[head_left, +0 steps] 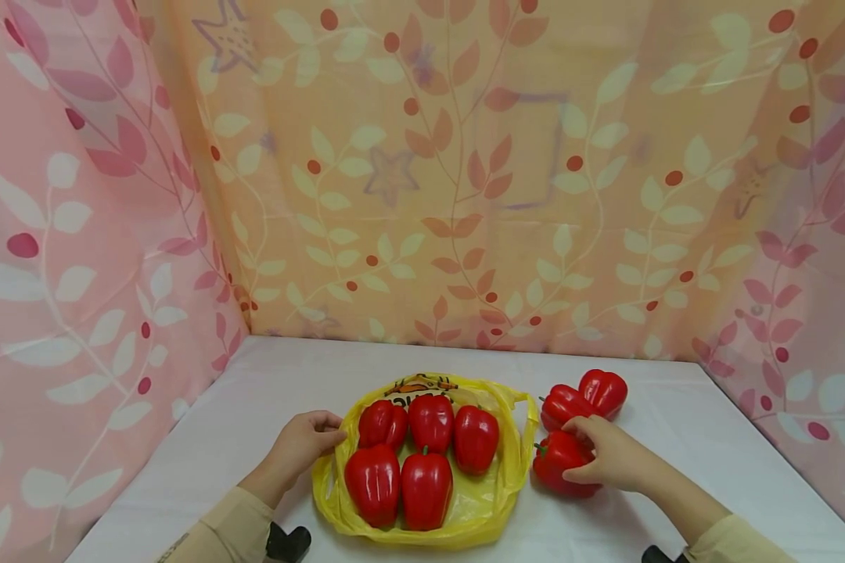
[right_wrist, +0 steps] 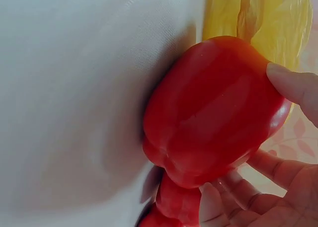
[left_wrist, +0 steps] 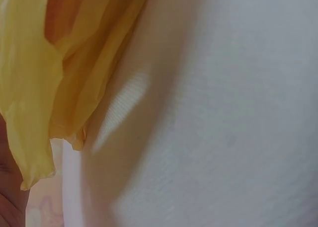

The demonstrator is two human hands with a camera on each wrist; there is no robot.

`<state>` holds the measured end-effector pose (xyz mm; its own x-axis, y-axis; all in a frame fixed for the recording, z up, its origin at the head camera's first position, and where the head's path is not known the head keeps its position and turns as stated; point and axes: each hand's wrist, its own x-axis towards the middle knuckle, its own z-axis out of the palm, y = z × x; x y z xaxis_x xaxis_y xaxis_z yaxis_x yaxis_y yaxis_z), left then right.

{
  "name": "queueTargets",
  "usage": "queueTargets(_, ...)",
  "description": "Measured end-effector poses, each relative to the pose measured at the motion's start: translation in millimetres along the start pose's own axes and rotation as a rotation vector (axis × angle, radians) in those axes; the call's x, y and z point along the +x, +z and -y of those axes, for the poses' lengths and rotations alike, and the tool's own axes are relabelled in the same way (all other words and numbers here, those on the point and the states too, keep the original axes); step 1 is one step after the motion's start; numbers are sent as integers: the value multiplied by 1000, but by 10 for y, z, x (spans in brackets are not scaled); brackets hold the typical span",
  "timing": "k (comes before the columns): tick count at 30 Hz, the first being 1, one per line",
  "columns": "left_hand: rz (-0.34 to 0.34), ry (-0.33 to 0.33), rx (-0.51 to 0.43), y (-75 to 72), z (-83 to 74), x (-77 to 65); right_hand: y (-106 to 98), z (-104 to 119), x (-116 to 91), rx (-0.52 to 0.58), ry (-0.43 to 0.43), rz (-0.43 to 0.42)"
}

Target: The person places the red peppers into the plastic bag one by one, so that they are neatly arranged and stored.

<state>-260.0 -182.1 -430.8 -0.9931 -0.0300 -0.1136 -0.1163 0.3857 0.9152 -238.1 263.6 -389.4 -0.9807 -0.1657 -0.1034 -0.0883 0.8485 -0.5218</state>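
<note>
A yellow plastic bag [head_left: 489, 512] lies spread open on the table with several red bell peppers [head_left: 426, 489] inside. At its left rim my left hand [head_left: 303, 450] pinches the plastic. The left wrist view shows a fold of the bag [left_wrist: 30, 88] hanging down, with only a sliver of the hand at the left edge. To the right of the bag, my right hand [head_left: 609, 457] grips a red bell pepper [head_left: 559, 465] on the table. In the right wrist view, thumb and fingers [right_wrist: 293, 90] sit around this pepper [right_wrist: 213, 113].
Just behind the gripped pepper lie two more red bell peppers [head_left: 566, 407], touching each other. A white cloth [head_left: 289, 367] covers the table. Patterned fabric [head_left: 465, 172] encloses the back and both sides.
</note>
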Motion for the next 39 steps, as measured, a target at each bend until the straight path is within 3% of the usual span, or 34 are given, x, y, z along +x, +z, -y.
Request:
queueTargets(20, 1, 2, 1, 2, 4, 17, -46, -102, -98, -6, 24, 38)
queueTargets(29, -1, -3, 5, 1, 8, 14, -59, -139, -138, -10, -7, 41)
queueTargets(33, 1, -4, 1, 4, -2, 5, -67, -192, -169, 31, -26, 77)
queueTargets(39, 2, -7, 1, 5, -18, -5, -94, -332, -183, 126, -131, 191)
